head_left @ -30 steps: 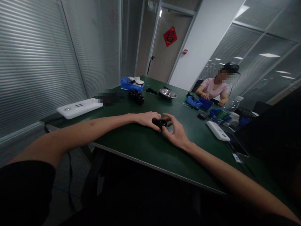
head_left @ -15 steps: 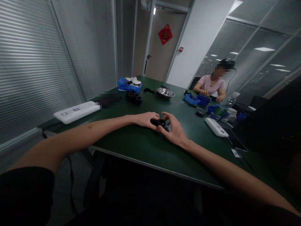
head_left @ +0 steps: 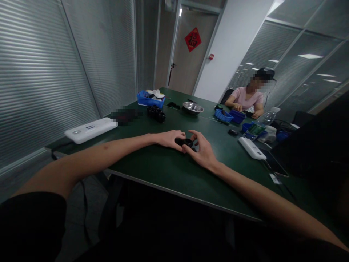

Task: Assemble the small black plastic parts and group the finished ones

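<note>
A small glossy black part (head_left: 187, 142) with a rounded, cup-like end lies low over the table between my hands; I cannot make out its exact kind. My left hand (head_left: 169, 139) is closed on its left end, with the thumb along the near side. Around the rounded right end curve the thumb and fingers of my right hand (head_left: 203, 150), the thumb against the near side and the index finger raised. Beneath the right hand shows a bit of something dark, mostly hidden.
Several similar black parts (head_left: 156, 113) stand ahead, near a blue basket (head_left: 149, 100) and a steel bowl (head_left: 193, 108). White power banks (head_left: 91, 130) lie left and right. At right are a bottle (head_left: 257, 127), a phone (head_left: 276, 165) and blue bins (head_left: 223, 115). Another person (head_left: 248, 98) sits across.
The view has shifted slightly. My hands keep nearly the same hold, and the black part's rounded end now faces up a little more.
</note>
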`<state>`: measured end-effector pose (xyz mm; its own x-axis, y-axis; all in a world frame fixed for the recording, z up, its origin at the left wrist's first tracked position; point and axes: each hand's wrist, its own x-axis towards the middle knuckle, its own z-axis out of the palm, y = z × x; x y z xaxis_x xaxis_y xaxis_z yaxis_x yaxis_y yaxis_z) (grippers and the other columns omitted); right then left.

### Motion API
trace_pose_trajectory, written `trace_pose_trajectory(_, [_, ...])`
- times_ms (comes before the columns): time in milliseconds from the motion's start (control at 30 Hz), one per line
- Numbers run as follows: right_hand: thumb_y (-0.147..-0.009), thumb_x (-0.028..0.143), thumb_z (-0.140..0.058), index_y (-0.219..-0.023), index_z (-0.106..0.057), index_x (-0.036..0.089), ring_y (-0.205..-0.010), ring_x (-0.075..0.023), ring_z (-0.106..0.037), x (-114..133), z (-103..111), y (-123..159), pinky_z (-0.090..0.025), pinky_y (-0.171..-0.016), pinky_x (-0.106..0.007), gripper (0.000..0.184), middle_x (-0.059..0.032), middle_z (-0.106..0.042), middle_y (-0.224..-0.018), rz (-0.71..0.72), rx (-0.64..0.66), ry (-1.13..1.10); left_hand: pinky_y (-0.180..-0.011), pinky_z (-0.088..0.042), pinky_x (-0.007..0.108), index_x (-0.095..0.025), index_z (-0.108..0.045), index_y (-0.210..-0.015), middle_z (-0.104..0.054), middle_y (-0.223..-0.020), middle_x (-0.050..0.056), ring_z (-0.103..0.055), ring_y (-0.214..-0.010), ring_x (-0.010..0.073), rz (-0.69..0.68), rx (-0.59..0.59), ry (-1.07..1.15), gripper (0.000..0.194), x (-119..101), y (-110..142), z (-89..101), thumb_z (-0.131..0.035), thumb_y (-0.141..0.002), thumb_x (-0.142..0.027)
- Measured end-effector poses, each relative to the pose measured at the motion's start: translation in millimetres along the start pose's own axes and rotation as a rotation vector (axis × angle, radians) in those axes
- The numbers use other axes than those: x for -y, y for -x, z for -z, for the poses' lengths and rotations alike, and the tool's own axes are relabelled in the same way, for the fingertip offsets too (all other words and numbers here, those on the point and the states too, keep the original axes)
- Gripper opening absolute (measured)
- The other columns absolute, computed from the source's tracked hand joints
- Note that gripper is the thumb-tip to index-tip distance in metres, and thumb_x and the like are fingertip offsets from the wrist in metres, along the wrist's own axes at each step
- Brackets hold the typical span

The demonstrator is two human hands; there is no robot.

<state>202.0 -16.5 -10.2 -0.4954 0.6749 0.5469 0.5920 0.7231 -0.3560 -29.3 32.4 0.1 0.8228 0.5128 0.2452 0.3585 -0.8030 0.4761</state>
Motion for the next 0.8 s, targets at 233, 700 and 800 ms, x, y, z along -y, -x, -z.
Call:
trace_pose_trajectory(233, [-0.093,0.047,-0.065,-0.144,-0.046,0.024,-0.099,-0.0295,-0.061,0.3,-1.8,0.1,-0.056,-0.082,-0.046,0.058,-0.0107,-0.061,-0.113,0.019,-0.002,-0.002,-0.089,-0.042,0.037,-0.016,-0.072,-0.099,-0.063,-0.110,0.010,-0.058,-0.101,0.0275,0.011,-0.043,0.026,0.040,2.9,0.3,-5.3,-0.071,-0.083,-0.053])
trace_pose_trajectory(700, [-0.094,0.040,-0.062,-0.140,-0.047,0.023,-0.101,-0.0290,-0.061,5.6,1.0,0.2,-0.055,-0.086,-0.046,0.051,-0.0111,-0.061,-0.115,0.057,0.030,-0.012,-0.093,-0.041,0.041,-0.015,-0.071,-0.104,-0.064,-0.111,0.011,-0.058,-0.104,0.0289,0.016,-0.058,-0.001,0.041,5.1,0.4,-6.5,-0.070,-0.083,-0.051])
trace_pose_trajectory(800, [-0.093,0.040,-0.062,-0.140,-0.047,0.024,-0.102,-0.0296,-0.060,5.1,1.2,0.8,-0.054,-0.087,-0.047,0.052,-0.0108,-0.061,-0.116,0.059,0.021,-0.004,-0.093,-0.041,0.040,-0.015,-0.070,-0.104,-0.064,-0.111,0.011,-0.057,-0.104,0.0284,0.014,-0.048,-0.006,0.041,4.2,0.1,-6.2,-0.069,-0.084,-0.051])
